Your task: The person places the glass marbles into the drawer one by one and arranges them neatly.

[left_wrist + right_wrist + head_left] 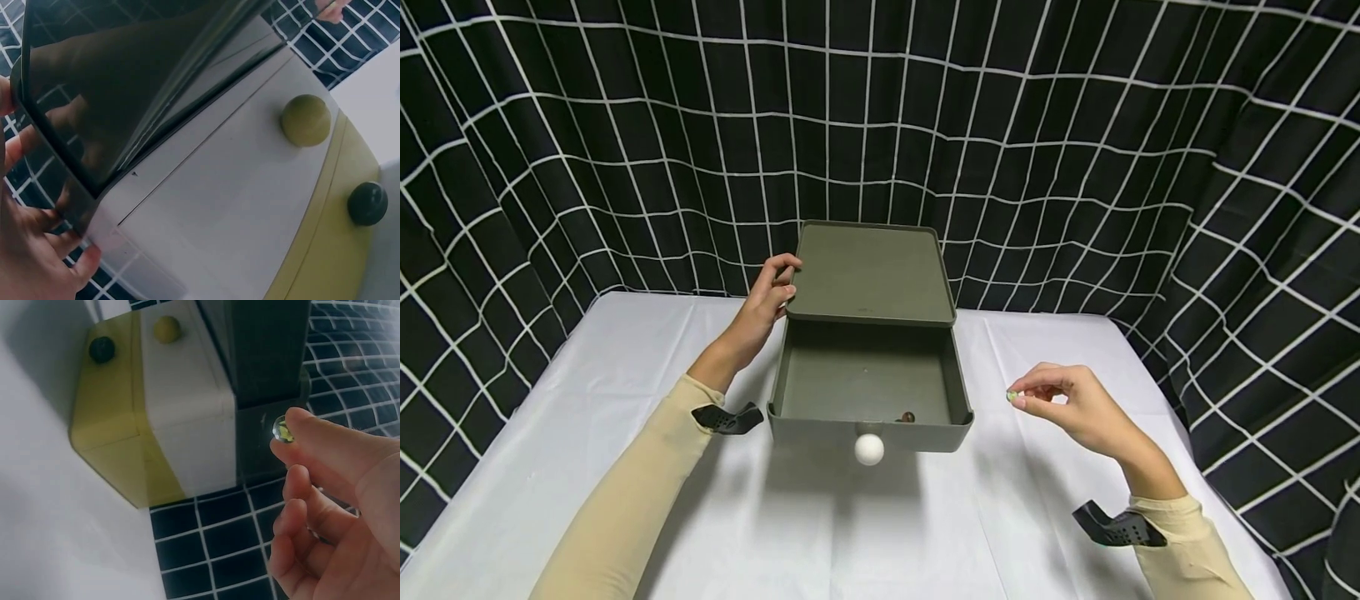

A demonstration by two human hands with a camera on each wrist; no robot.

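A small drawer unit (865, 275) stands on the table with its dark grey-green top drawer (871, 437) pulled out. That drawer has a white round knob (869, 449). Inside it, near the front wall, lies a brown marble (908, 417), with something small and dark beside it, partly hidden. My left hand (763, 293) rests against the unit's left side, its fingers spread near the top edge. To the right of the drawer, my right hand (1075, 407) pinches a clear marble with a green and yellow core (282, 429) between thumb and index finger, above the table.
Below the top drawer sit a white drawer (231, 169) with a yellow knob (305, 120) and a yellow drawer (106, 412) with a dark knob (102, 349). A white cloth covers the table (1037, 517). A black curtain with white grid lines (880, 108) surrounds the back and sides.
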